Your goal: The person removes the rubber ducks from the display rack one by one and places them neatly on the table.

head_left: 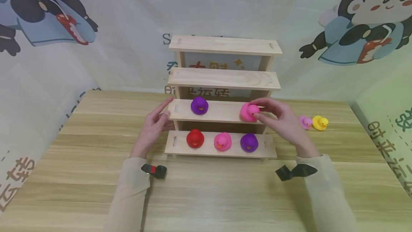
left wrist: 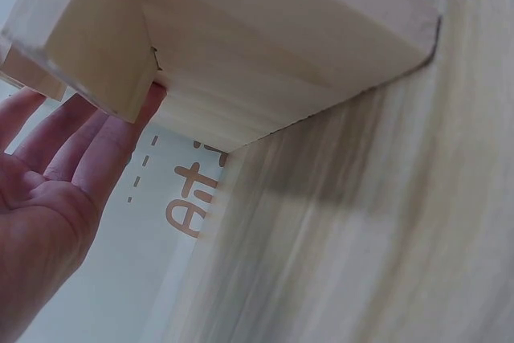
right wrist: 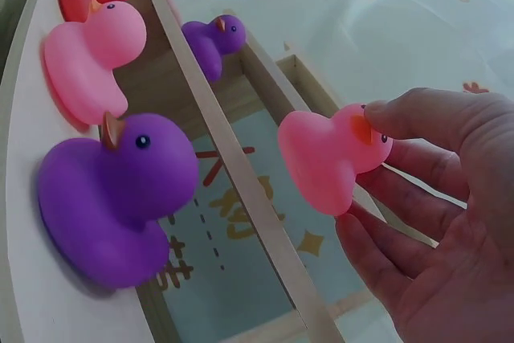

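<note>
The right hand pinches a pink duck between thumb and fingers, with a tier of the wooden shelf just beneath them; whether the duck's base rests there I cannot tell. The left hand has its fingers extended at the shelf's left end. Best keep the duck level, steady the shelf with those left fingers, avoid the purple duck one tier below the right fingers, and release gently

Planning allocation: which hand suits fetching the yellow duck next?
Probably right hand, after releasing its pink duck: the yellow duck lies nearer; left hand is at the shelf's left end.
</note>
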Motion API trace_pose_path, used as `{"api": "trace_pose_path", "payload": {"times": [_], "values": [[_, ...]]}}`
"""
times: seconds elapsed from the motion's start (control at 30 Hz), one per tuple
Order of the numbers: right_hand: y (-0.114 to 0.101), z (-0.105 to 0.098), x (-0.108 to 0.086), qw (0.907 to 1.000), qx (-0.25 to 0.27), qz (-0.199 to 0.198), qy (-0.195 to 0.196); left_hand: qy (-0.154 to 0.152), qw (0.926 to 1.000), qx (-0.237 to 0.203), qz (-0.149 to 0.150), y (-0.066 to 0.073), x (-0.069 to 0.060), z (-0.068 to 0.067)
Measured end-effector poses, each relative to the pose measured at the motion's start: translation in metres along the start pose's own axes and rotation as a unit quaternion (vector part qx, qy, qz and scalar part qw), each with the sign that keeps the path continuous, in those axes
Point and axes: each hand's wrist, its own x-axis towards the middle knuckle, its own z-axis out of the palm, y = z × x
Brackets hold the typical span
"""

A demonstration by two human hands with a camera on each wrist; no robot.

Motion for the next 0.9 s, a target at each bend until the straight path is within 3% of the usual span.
{"api": "trace_pose_path", "payload": {"times": [0.6,0.9], "values": [[-0.002,-0.026,-0.018,0.9986,-0.048,0.005,0.023,0.005,0.9999,-0.006,-0.015,-0.001,0.000,-0.002],[0.004,-0.037,-0.035,0.9986,-0.013,0.011,0.050,0.005,0.9999,-0.006,-0.007,-0.002,0.000,0.000]]}}
